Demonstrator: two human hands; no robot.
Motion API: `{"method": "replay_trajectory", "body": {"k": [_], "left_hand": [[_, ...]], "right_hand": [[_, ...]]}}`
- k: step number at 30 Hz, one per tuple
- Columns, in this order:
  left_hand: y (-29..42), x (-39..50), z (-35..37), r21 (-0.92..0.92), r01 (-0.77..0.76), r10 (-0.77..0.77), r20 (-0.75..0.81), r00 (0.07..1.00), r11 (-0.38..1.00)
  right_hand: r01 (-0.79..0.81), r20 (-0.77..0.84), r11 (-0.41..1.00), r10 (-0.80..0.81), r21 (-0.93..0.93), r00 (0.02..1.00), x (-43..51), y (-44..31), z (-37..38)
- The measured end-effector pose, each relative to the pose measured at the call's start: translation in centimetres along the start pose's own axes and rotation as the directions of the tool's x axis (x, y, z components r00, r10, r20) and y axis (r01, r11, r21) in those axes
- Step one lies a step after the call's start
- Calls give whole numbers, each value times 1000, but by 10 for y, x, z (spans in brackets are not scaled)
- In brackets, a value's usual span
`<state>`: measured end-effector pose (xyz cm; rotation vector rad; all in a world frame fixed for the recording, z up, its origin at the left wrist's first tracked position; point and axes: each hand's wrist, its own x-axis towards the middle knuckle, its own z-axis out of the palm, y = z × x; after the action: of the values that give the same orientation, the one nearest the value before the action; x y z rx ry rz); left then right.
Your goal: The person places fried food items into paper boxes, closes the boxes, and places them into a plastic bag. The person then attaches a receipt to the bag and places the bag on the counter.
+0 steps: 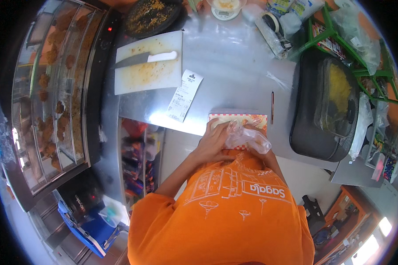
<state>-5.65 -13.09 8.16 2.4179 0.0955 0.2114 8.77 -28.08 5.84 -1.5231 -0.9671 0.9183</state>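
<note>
A box with a red-and-white checked edge (239,116) lies at the near edge of the steel table, close to my body. My left hand (214,140) rests on its left side, fingers spread over the top. My right hand (263,145) is at the box's right side, partly hidden by a crumpled clear plastic bag (245,135) that lies over the box between the hands. Whether the right fingers hold the bag cannot be made out. A printed paper receipt (184,96) lies beyond my left hand, touching the cutting board. A pen (272,107) lies right of the box.
A white cutting board (152,78) bears a white-handled knife (162,56). Behind stand a dark pan (152,16) with crumbs and a digital scale (224,15). A glass food cabinet (53,99) is at left; a black lidded container (310,116) stands at right.
</note>
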Motion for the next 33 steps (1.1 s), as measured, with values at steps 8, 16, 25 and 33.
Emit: {"method": "replay_trajectory", "body": {"k": [8, 16, 25, 33], "left_hand": [[17, 41, 40, -156, 256, -224, 195, 955, 954], [20, 55, 42, -375, 312, -236, 235, 943, 873], [54, 90, 4, 178, -253, 266, -59, 962, 951], [153, 163, -87, 435, -898, 721, 601, 344, 66]], "right_hand": [[-161, 223, 891, 275, -425, 935, -2, -83, -19], [89, 328, 695, 220, -714, 919, -4, -105, -21], [-287, -297, 849, 163, -443, 941, -56, -45, -77], [-312, -332, 903, 209, -295, 920, -104, -56, -98]]}}
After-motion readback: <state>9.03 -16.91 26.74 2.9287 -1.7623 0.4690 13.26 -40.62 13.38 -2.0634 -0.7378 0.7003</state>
